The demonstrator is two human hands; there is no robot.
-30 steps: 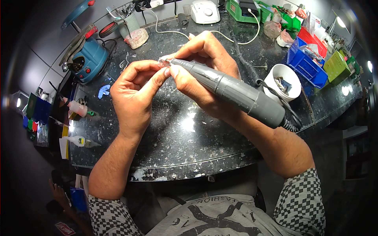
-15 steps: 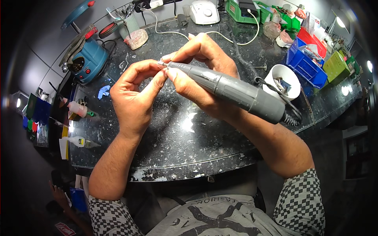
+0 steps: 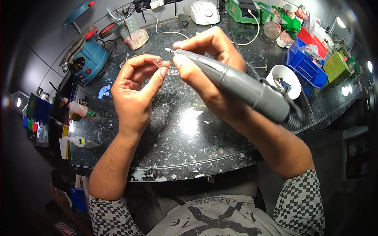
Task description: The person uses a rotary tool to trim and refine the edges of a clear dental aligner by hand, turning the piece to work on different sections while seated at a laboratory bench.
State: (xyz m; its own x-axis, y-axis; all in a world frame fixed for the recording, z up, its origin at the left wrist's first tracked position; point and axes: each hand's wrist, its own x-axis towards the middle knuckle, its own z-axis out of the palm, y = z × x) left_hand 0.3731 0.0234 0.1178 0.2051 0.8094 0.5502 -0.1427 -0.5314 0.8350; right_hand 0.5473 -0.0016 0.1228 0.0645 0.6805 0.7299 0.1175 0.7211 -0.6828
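Note:
Between its thumb and fingertips my left hand (image 3: pixel 136 84) pinches a small translucent pinkish piece (image 3: pixel 158 62); a thin curved wire seems to stick out beside it toward the right. My fingers cover much of the piece. My right hand (image 3: pixel 208 74) is wrapped around a thick dark grey rotary handpiece (image 3: pixel 236 82), held like a pen. Its pale, narrow bur (image 3: pixel 169 50) points to the upper left, just above and apart from the pinkish piece. A coiled cord (image 3: pixel 296 118) leaves the handpiece's back end, near my right forearm.
A white cup (image 3: pixel 289 80) with small metal parts stands right of the handpiece. Blue, red and green bins (image 3: pixel 305 65) line the right back. A blue trimming machine (image 3: pixel 88 59) is at left, near a blue scrap (image 3: pixel 104 92) and bottles (image 3: pixel 76 141). A white control box (image 3: pixel 204 12) sits behind.
The handpiece has drawn back from the piece, its bur lifting up and away to the right. My left hand stays nearly in place, and the pinkish piece now shows.

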